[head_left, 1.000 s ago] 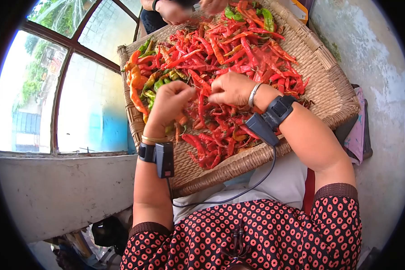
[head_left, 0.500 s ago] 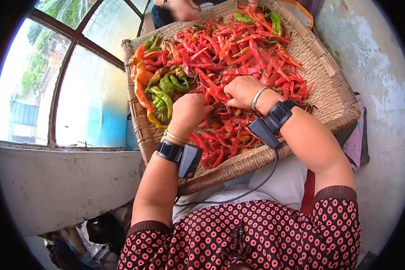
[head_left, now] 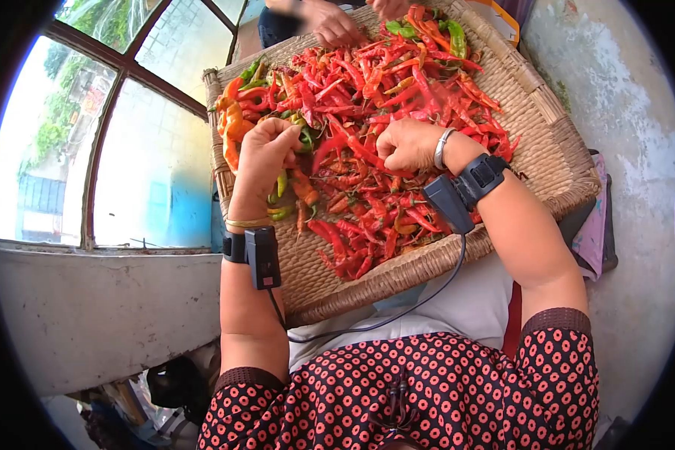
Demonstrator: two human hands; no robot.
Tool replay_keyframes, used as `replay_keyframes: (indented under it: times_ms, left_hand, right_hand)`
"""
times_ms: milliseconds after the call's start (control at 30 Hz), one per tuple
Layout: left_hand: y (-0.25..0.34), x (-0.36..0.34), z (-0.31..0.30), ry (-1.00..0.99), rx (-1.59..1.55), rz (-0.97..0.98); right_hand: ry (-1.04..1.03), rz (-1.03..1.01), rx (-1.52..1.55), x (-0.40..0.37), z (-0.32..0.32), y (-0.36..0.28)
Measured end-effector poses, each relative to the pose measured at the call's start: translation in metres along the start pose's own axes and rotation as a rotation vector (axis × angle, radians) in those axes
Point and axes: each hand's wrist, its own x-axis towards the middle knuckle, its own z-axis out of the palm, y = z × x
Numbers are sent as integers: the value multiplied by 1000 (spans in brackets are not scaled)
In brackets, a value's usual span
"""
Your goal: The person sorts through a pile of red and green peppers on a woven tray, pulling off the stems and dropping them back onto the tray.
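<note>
A woven tray [head_left: 551, 139] heaped with red peppers [head_left: 420, 86]; orange peppers [head_left: 233, 124] and green peppers [head_left: 306, 141] lie along its left, a long green pepper [head_left: 456, 40] near the far edge.

From where I watch, I can read 0 words, labels, brands or numbers. Just behind the left hand [head_left: 266, 146], the black box [head_left: 262, 255] on the wrist bears 1 small reddish mark [head_left: 269, 283], too tiny for me to tell whether it carries any lettering.
</note>
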Motion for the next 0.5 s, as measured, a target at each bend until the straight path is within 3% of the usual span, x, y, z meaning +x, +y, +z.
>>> replay_keyframes:
  times_ms: [67, 200, 267, 400, 467, 500]
  left_hand:
    - [-2, -1, 1, 43, -38, 2]
    - [2, -12, 23, -166, 157, 11]
    - [-11, -13, 33, -223, 293, 209]
    - [-21, -12, 46, -299, 74, 273]
    - [1, -18, 42, -431, -21, -71]
    - [1, -18, 42, -397, -32, -91]
  right_hand:
    - [-83, 40, 64, 0, 2, 0]
    - [-212, 142, 181, -5, -3, -9]
    - [-215, 130, 364, -7, -4, -9]
    - [-228, 79, 438, -6, -1, -8]
    - [-232, 71, 442, -6, -1, -8]
    - [-234, 63, 446, -7, -1, -9]
